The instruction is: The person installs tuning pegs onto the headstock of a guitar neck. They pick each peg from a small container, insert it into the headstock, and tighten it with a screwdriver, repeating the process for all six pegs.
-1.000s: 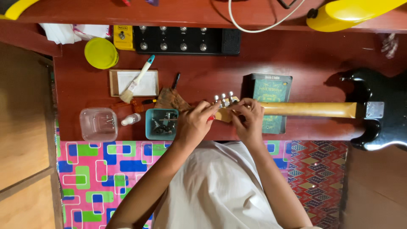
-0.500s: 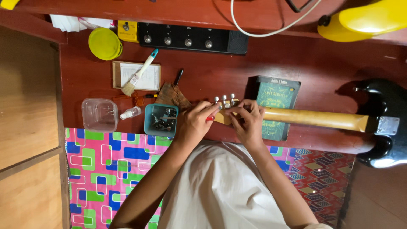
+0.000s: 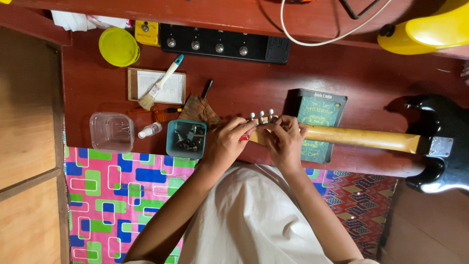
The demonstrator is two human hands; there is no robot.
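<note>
Both hands are on the pale wooden headstock point(image 3: 264, 128) of the black electric guitar point(image 3: 442, 142), which lies across the dark red wooden table point(image 3: 342, 78) with its body off to the right and its long maple neck point(image 3: 361, 138) resting over a green hardback book point(image 3: 320, 115). The left hand point(image 3: 225, 142) has its grip closed around a small red-handled tool point(image 3: 244, 138), tip pressed in at the near edge of the headstock, while the right hand point(image 3: 285, 142) pinches the headstock just beside the silver tuning pegs point(image 3: 261, 116) (three of them poke up on the far side). This looks like fitting or tightening tuner hardware, mid-way through; the next move likely calls for a steady turn of the tool with the right hand bracing the neck. Just to the left sits a teal square tub of metal parts point(image 3: 185, 139), then a small white bottle point(image 3: 149, 130) and a clear plastic box point(image 3: 111, 132). Farther back lie a paintbrush with a teal-tipped handle point(image 3: 159, 84), a round yellow lid point(image 3: 118, 46) and a long black pedal board point(image 3: 222, 44).
</note>
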